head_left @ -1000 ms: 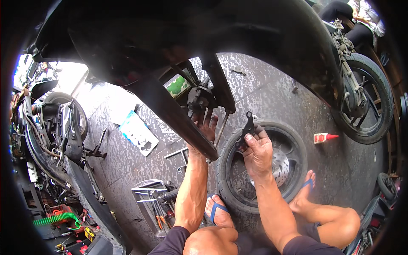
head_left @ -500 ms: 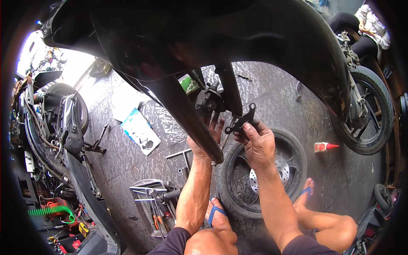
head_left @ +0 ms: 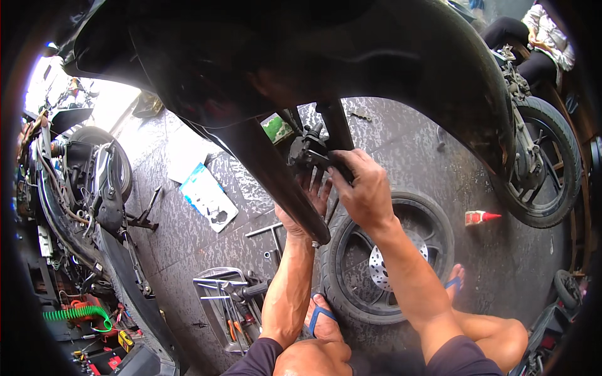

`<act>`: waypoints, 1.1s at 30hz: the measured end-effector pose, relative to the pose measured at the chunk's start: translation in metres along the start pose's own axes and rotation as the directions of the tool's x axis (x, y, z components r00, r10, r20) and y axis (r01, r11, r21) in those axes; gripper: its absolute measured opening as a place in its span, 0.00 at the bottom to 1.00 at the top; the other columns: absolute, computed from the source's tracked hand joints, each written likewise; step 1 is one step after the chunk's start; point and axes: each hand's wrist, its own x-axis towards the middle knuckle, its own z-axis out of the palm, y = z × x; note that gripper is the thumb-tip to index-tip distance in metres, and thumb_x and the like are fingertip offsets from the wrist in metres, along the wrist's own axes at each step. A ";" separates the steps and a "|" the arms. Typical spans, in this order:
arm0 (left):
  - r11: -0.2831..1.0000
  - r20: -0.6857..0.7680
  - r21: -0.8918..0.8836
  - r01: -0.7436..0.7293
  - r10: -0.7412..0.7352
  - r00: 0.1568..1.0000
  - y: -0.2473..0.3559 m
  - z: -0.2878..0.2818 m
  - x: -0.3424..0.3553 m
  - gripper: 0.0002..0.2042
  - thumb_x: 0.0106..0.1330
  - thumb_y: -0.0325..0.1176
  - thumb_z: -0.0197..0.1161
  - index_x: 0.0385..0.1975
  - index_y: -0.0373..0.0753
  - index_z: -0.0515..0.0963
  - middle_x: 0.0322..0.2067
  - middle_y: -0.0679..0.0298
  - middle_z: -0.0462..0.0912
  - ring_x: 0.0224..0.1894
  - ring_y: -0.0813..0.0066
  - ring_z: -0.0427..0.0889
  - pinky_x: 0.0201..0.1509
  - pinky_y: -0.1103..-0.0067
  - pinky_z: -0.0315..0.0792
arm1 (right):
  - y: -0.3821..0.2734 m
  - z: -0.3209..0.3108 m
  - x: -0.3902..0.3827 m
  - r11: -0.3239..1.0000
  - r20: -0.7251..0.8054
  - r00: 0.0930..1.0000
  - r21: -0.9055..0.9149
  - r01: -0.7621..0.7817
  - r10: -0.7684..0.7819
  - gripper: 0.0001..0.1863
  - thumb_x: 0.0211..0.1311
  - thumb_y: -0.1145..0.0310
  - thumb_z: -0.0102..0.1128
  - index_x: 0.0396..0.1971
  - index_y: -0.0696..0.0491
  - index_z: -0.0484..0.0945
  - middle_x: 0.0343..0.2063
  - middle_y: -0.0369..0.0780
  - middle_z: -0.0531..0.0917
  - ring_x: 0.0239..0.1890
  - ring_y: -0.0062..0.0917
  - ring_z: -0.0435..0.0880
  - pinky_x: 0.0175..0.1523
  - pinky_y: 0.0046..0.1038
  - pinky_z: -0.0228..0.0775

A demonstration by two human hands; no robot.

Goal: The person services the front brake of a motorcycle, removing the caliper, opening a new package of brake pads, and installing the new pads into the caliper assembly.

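Observation:
A motorcycle's front end hangs over the floor, with two dark fork tubes (head_left: 276, 169) reaching down from a black fender. Between them sits a brake caliper (head_left: 307, 148). My left hand (head_left: 315, 195) is partly behind the nearer tube, palm up with fingers spread, its fingertips close under the caliper; whether they touch it I cannot tell. My right hand (head_left: 365, 188) is closed at the caliper's right side. It pinches a black metal bracket (head_left: 323, 156), mostly hidden by the fingers and held against or just beside the caliper.
Below my right forearm a wheel with a brake disc (head_left: 377, 269) lies flat. Left of my left arm are a tool tray (head_left: 210, 307) and a T-handle wrench (head_left: 266, 230). A red-and-white bottle (head_left: 480, 217) lies right. Partly stripped motorcycles flank me; a person (head_left: 549, 41) sits far right.
My right hand has moved up and left with the bracket, turning it from open view to the caliper's side. My left hand stays nearly in place.

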 end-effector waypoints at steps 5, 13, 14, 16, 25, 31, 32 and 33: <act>1.000 -0.073 -0.020 -0.003 0.002 0.997 0.000 0.010 0.003 0.33 0.66 0.54 0.53 0.66 0.41 0.66 0.65 0.60 0.69 0.69 0.58 0.63 0.74 0.59 0.54 | -0.003 0.008 0.010 0.994 0.013 0.997 -0.080 0.072 -0.071 0.11 0.56 0.78 0.64 0.40 0.58 0.83 0.35 0.47 0.83 0.36 0.44 0.84 0.40 0.36 0.76; 1.000 -0.070 0.009 -0.021 0.021 0.997 0.000 0.012 0.000 0.34 0.66 0.55 0.53 0.68 0.40 0.65 0.65 0.59 0.69 0.70 0.57 0.62 0.74 0.59 0.53 | -0.002 0.015 0.006 0.993 -0.042 0.998 -0.110 0.033 -0.037 0.10 0.56 0.77 0.64 0.39 0.57 0.82 0.35 0.47 0.83 0.36 0.45 0.84 0.41 0.39 0.75; 1.000 -0.069 0.014 -0.021 0.022 0.997 -0.001 0.012 0.000 0.34 0.66 0.55 0.52 0.68 0.40 0.65 0.65 0.59 0.69 0.70 0.57 0.62 0.74 0.59 0.53 | -0.001 0.016 0.004 0.990 -0.056 0.998 -0.138 0.032 -0.040 0.08 0.57 0.76 0.64 0.37 0.56 0.81 0.33 0.46 0.82 0.36 0.44 0.83 0.40 0.39 0.75; 1.000 -0.068 0.022 -0.021 0.023 0.997 -0.003 0.011 -0.003 0.34 0.66 0.55 0.52 0.67 0.40 0.65 0.65 0.59 0.69 0.70 0.57 0.62 0.74 0.59 0.53 | 0.005 0.020 0.000 0.981 -0.084 0.995 -0.193 0.030 -0.047 0.05 0.58 0.72 0.63 0.33 0.55 0.78 0.30 0.44 0.82 0.35 0.42 0.83 0.39 0.41 0.76; 0.999 -0.016 0.042 -0.027 0.028 0.999 0.002 -0.003 0.001 0.32 0.65 0.55 0.53 0.65 0.41 0.68 0.65 0.60 0.69 0.70 0.57 0.63 0.74 0.59 0.53 | 0.000 0.028 -0.004 0.933 -0.096 0.992 -0.345 -0.106 0.078 0.10 0.58 0.63 0.67 0.31 0.52 0.77 0.24 0.47 0.84 0.30 0.46 0.84 0.35 0.44 0.75; 1.000 0.010 0.008 -0.016 0.016 1.000 -0.004 0.003 0.002 0.32 0.65 0.55 0.54 0.63 0.40 0.70 0.64 0.59 0.71 0.70 0.57 0.63 0.75 0.59 0.52 | 0.002 0.029 -0.003 0.888 -0.025 0.972 -0.403 -0.223 0.233 0.10 0.58 0.61 0.66 0.30 0.52 0.80 0.26 0.46 0.85 0.32 0.46 0.85 0.36 0.43 0.76; 0.999 0.027 0.034 -0.029 0.028 0.999 -0.003 0.001 0.001 0.32 0.65 0.55 0.55 0.63 0.40 0.70 0.63 0.58 0.71 0.70 0.58 0.63 0.75 0.60 0.52 | 0.002 0.031 -0.004 0.896 -0.030 0.977 -0.394 -0.204 0.209 0.09 0.58 0.61 0.66 0.31 0.51 0.81 0.26 0.45 0.85 0.32 0.45 0.85 0.37 0.43 0.77; 0.997 0.044 0.059 -0.041 0.039 0.998 -0.002 -0.001 0.001 0.32 0.65 0.55 0.57 0.63 0.39 0.70 0.63 0.58 0.71 0.69 0.58 0.63 0.75 0.60 0.52 | 0.003 0.033 -0.004 0.904 -0.036 0.982 -0.385 -0.185 0.186 0.09 0.59 0.61 0.66 0.32 0.50 0.82 0.27 0.44 0.85 0.32 0.45 0.86 0.37 0.42 0.77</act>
